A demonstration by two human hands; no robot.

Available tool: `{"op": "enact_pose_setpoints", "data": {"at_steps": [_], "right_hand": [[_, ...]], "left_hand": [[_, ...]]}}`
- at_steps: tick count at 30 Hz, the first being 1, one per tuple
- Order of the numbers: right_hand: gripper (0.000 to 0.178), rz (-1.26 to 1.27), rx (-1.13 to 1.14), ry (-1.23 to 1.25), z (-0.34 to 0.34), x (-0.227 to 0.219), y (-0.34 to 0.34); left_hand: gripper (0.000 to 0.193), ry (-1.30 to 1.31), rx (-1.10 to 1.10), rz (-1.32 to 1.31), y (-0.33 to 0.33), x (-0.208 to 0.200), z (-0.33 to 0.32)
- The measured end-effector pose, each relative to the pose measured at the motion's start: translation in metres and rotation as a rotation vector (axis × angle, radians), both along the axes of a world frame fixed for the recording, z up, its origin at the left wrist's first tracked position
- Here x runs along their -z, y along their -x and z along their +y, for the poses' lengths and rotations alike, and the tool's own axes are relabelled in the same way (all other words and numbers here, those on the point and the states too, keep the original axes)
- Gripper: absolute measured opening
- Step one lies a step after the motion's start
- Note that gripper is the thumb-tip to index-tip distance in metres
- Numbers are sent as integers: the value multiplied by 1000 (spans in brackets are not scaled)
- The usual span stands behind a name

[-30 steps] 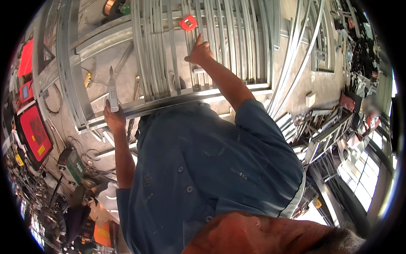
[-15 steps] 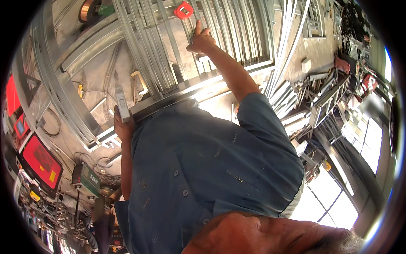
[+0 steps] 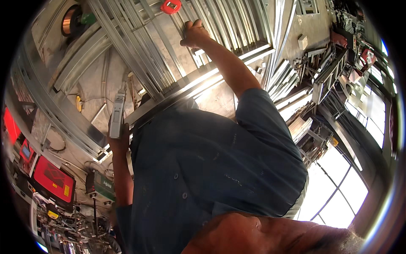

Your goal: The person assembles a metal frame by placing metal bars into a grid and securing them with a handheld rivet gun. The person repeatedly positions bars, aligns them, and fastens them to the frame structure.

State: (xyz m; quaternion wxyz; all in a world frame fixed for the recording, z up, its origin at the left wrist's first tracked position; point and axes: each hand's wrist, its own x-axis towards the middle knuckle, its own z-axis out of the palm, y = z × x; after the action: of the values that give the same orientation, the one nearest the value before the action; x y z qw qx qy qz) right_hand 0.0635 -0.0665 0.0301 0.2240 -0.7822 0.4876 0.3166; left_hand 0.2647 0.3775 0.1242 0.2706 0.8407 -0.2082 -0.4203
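Observation:
A long grey hand tool (image 3: 118,114) with a narrow tip and a broad body is held in my left hand (image 3: 120,137), by the left end of the frame's near rail; its exact kind is unclear. My right hand (image 3: 196,34) reaches over a rack of parallel metal bars (image 3: 156,55), thumb and fingers apart and a little bent, nothing seen in it. Whether its fingertips touch a bar is hidden. A red tape measure (image 3: 171,6) lies on the bars just beyond that hand, to its left.
The metal frame's near rail (image 3: 186,88) runs close against my shirt. A copper wire spool (image 3: 72,20) stands at the far left. On the left are a red-fronted machine (image 3: 53,182) and a green box (image 3: 101,185). Stacked metal lengths (image 3: 281,82) lie to the right.
My left hand has drawn back and slightly left with the grey tool, which has turned. The right hand's fingers have bent from an outstretched pose. The view has shifted, moving the tape measure up and left.

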Motion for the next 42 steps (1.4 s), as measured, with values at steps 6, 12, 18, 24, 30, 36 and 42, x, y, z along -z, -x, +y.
{"op": "enact_pose_setpoints", "data": {"at_steps": [6,12,18,24,30,36,42], "right_hand": [[80,-11,-7,-19,-1,-6,-1],[76,-54,-58,-18,-4,-3,2],[75,-60,-32,-31,-3,-7,4],[71,-96,-32,-44,-6,-9,5],[71,-102,-50,-16,-4,-2,7],[70,-92,-39,-15,-4,-1,6],[71,-72,-19,-26,-5,-2,4]], "left_hand": [[30,87,142,204,-52,-64,-55],[20,-1,217,432,-63,-108,-143],[31,-159,319,564,-36,-97,-213],[30,-110,331,813,-1,-32,-238],[27,-141,475,869,21,-9,-252],[25,-134,522,868,30,-1,-259],[24,-97,539,852,33,11,-256]]}}
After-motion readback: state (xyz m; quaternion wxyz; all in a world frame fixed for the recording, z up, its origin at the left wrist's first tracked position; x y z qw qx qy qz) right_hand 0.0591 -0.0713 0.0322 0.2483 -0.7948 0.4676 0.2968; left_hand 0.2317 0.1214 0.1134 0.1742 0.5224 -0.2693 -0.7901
